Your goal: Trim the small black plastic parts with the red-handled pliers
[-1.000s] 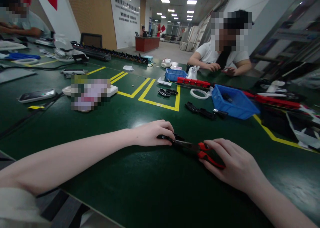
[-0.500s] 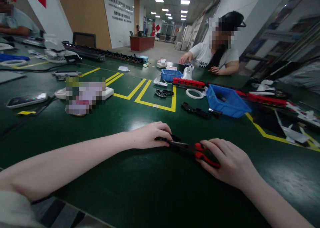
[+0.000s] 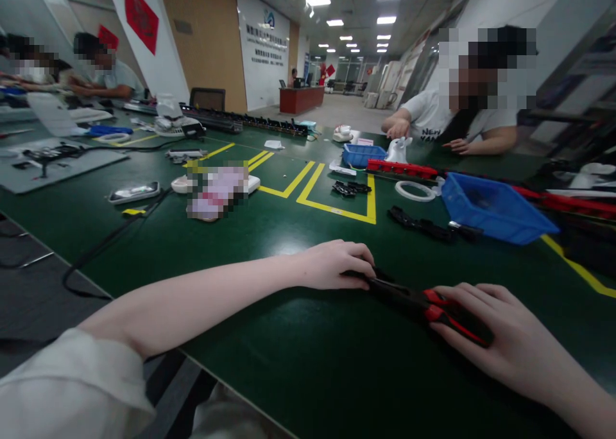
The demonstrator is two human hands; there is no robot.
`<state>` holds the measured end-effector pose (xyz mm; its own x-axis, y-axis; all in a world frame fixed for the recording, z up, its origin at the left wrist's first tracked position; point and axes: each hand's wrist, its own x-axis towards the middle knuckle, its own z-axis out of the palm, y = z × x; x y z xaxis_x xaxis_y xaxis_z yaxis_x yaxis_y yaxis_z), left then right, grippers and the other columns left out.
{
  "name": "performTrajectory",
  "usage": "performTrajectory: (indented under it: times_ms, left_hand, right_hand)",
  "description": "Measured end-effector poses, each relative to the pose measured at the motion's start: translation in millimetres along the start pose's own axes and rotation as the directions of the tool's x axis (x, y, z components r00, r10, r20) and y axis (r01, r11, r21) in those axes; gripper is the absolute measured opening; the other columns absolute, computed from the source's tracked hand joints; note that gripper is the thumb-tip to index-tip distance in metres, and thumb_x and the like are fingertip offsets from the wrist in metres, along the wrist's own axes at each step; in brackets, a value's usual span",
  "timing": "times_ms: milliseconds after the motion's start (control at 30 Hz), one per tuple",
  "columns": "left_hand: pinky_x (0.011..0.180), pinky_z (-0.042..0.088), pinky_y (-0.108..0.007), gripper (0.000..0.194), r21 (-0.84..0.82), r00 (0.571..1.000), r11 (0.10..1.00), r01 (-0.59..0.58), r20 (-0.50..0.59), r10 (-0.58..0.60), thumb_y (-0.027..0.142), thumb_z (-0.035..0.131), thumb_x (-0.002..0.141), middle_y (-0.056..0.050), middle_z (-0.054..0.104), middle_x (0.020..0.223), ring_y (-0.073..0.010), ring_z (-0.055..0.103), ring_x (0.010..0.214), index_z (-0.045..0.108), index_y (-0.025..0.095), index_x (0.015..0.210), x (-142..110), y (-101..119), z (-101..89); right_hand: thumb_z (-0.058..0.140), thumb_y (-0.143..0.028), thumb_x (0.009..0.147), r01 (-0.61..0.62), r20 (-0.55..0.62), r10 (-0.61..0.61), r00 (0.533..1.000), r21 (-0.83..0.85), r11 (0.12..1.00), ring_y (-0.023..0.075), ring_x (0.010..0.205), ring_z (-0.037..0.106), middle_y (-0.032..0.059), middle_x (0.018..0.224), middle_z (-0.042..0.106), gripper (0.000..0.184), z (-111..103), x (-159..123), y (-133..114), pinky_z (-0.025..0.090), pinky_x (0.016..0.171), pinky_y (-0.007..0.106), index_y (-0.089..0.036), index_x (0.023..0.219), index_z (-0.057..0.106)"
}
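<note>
My right hand [image 3: 486, 327] is closed around the red and black handles of a pair of pliers [image 3: 436, 304]. Their long jaws point left toward my left hand [image 3: 339, 264], whose fingers are closed on a small black part [image 3: 357, 275] just above the green table. The jaw tips meet this part beside my fingertips; whether they grip it I cannot tell. Much of the part is hidden by my fingers. Beyond my hands lie similar black pieces [image 3: 418, 224] on the table, and a smaller cluster of black pieces [image 3: 351, 188] inside a yellow taped outline.
A blue bin [image 3: 500, 211] stands at the right, by a white ring [image 3: 414, 190] and a long red strip [image 3: 409, 169]. Another blue basket [image 3: 364, 155] is farther back. A phone [image 3: 135, 192] lies left. Across the table sits a person [image 3: 481, 121].
My view has swung left, so the table and both hands appear farther right. The pliers stay in my right hand, their tips still at the black part in my left.
</note>
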<state>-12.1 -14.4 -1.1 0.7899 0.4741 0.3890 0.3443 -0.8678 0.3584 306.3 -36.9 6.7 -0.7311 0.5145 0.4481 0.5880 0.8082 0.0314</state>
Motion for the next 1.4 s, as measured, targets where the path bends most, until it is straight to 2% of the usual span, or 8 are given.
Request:
performTrajectory:
  times_ms: [167, 267, 433, 600, 833, 1000, 1167, 1400]
  left_hand:
    - [0.093, 0.047, -0.037, 0.019, 0.016, 0.999, 0.999, -0.036, -0.036, 0.036, 0.026, 0.069, 0.091, -0.012, 0.064, 0.119, -0.023, 0.063, 0.105, 0.071, 0.015, 0.106, 0.6, -0.9, -1.3]
    - [0.093, 0.049, -0.035, 0.016, -0.042, 0.999, 0.998, -0.036, -0.027, 0.035, 0.023, 0.068, 0.091, -0.012, 0.064, 0.117, -0.0217, 0.063, 0.104, 0.072, 0.014, 0.104, 0.9, -2.5, -0.6]
    - [0.092, 0.051, -0.031, 0.015, -0.124, 1.0, 0.992, -0.014, -0.016, 0.012, 0.02, 0.066, 0.092, -0.012, 0.063, 0.115, -0.0205, 0.062, 0.106, 0.072, 0.013, 0.104, 1.5, -2.8, 0.4]
    - [0.093, 0.05, -0.032, 0.014, -0.156, 0.999, 0.987, 0.036, 0.014, -0.034, 0.019, 0.067, 0.091, -0.011, 0.063, 0.116, -0.0208, 0.063, 0.106, 0.073, 0.015, 0.103, 2.5, -1.0, -0.8]
    - [0.091, 0.051, -0.031, 0.015, -0.132, 1.0, 0.991, 0.012, -0.01, -0.014, 0.02, 0.067, 0.09, -0.011, 0.063, 0.113, -0.0196, 0.063, 0.101, 0.073, 0.014, 0.103, 1.4, -1.4, 0.3]
    - [0.09, 0.051, -0.031, 0.016, -0.12, 1.0, 0.993, -0.001, -0.006, 0.0, 0.021, 0.067, 0.091, -0.011, 0.062, 0.113, -0.0199, 0.062, 0.101, 0.073, 0.015, 0.105, 0.9, -1.3, 0.3]
    - [0.092, 0.05, -0.031, 0.014, -0.144, 0.999, 0.989, 0.037, -0.002, -0.037, 0.02, 0.069, 0.09, -0.009, 0.062, 0.114, -0.02, 0.062, 0.104, 0.074, 0.017, 0.103, 1.7, -1.8, 1.6]
    - [0.094, 0.049, -0.03, 0.012, -0.214, 0.999, 0.976, 0.045, -0.011, -0.049, 0.019, 0.07, 0.088, -0.009, 0.064, 0.112, -0.0188, 0.064, 0.103, 0.074, 0.016, 0.099, 1.9, -5.0, 3.2]
  right_hand:
    - [0.061, -0.049, 0.088, -0.02, 0.014, 0.019, 1.0, 0.021, 1.0, 0.0267, 0.079, 0.069, 0.0063, 0.094, 0.073, 0.031, 0.9, 0.3, 2.4, 0.058, 0.062, 0.042, -0.029, 0.111, 0.065]
    - [0.061, -0.048, 0.088, 0.009, 0.005, -0.009, 1.0, 0.011, 1.0, 0.0266, 0.076, 0.068, 0.006, 0.092, 0.073, 0.03, -0.5, 2.8, 1.8, 0.057, 0.061, 0.042, -0.029, 0.11, 0.064]
    - [0.057, -0.045, 0.088, 0.075, -0.031, -0.079, 0.996, -0.109, 0.991, 0.0275, 0.068, 0.067, 0.0099, 0.089, 0.071, 0.028, -4.6, 3.4, 0.5, 0.056, 0.057, 0.044, -0.024, 0.106, 0.062]
    - [0.052, -0.046, 0.09, 0.041, -0.031, -0.047, 0.998, -0.166, 0.985, 0.0256, 0.066, 0.069, 0.0131, 0.092, 0.069, 0.029, -3.4, -1.4, -0.1, 0.056, 0.052, 0.038, -0.022, 0.104, 0.059]
    - [0.058, -0.048, 0.087, 0.031, 0.015, -0.03, 0.999, -0.082, 0.996, 0.0223, 0.065, 0.069, 0.0091, 0.091, 0.07, 0.033, -1.8, -1.0, 2.0, 0.058, 0.053, 0.034, -0.021, 0.107, 0.061]
    - [0.059, -0.036, 0.086, -0.017, 0.041, 0.019, 0.999, -0.031, 0.999, 0.0253, 0.067, 0.07, 0.0105, 0.091, 0.071, 0.023, -5.3, 0.8, 2.0, 0.058, 0.053, 0.036, -0.024, 0.105, 0.063]
    - [0.062, -0.043, 0.084, -0.053, 0.072, 0.052, 0.996, 0.011, 0.999, 0.0231, 0.066, 0.07, 0.0081, 0.092, 0.072, 0.029, -4.7, -0.1, 0.1, 0.058, 0.053, 0.035, -0.023, 0.105, 0.064]
    - [0.058, -0.046, 0.089, -0.101, 0.1, 0.099, 0.99, 0.014, 0.995, 0.0203, 0.066, 0.071, 0.0066, 0.09, 0.071, 0.031, -2.8, 1.3, -12.8, 0.059, 0.052, 0.03, -0.022, 0.108, 0.062]
